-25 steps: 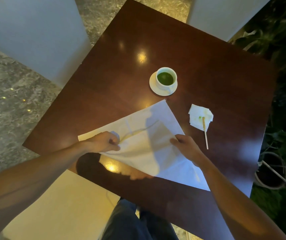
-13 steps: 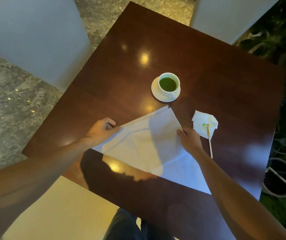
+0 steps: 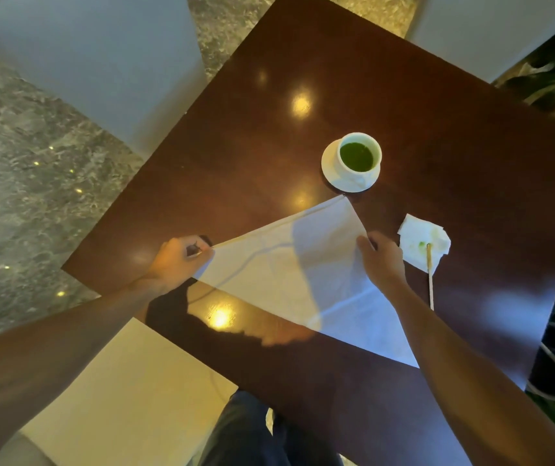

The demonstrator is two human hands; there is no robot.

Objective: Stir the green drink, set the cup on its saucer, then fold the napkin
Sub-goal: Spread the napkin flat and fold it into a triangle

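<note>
Napkin [image 3: 303, 280], a large white cloth sheet, lies folded into a triangle on the near half of the dark glossy wooden desk [image 3: 336, 79], its far tip just short of the white saucer [image 3: 329, 169] that carries the white cup of green drink [image 3: 358, 156]. Judged light, limp and prone to sliding on the polished surface, it is best held at corners and edges. The left hand [image 3: 175, 260] pinches the left corner; the right hand [image 3: 382, 260] presses on the right edge, fingers hidden, so its grip cannot be told.
</note>
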